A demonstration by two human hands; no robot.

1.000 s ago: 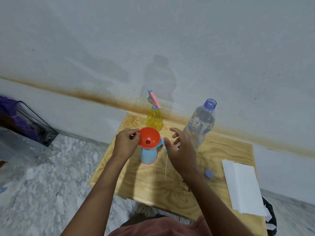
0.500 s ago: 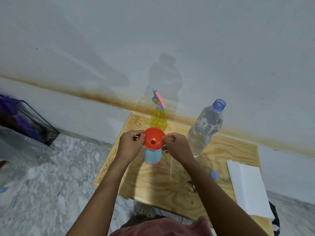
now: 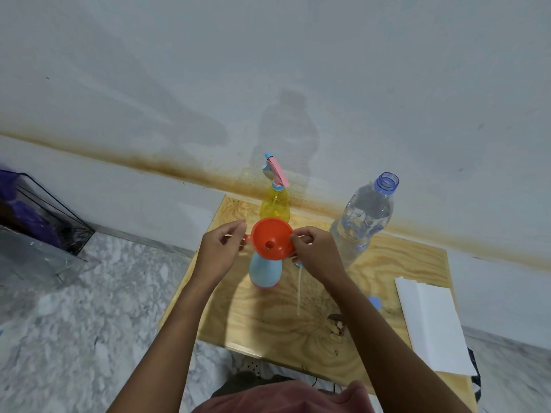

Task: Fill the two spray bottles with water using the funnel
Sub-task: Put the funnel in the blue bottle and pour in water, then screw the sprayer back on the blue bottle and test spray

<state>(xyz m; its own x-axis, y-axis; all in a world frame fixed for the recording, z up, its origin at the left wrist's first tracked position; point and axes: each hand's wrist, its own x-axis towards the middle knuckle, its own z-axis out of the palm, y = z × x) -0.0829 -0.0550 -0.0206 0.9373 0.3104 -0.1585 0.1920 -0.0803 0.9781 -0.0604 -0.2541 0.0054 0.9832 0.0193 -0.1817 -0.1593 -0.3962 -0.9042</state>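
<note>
Wooden table bears orange funnel atop pale-blue spray bottle.

Orange funnel: smooth opaque plastic; blue spray bottle: matt opaque plastic; yellow spray bottle: translucent glossy plastic; water bottle: clear glossy plastic; table: grained wood, stained; sheets: white matt paper; floor: marble-patterned, smooth.

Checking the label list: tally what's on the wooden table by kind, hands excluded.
spray bottles: 2 (yellow spray bottle, blue spray bottle)
orange funnel: 1
clear water bottle: 1
blue bottle cap: 1
dip tube: 1
white paper stack: 1
Total: 7
</note>
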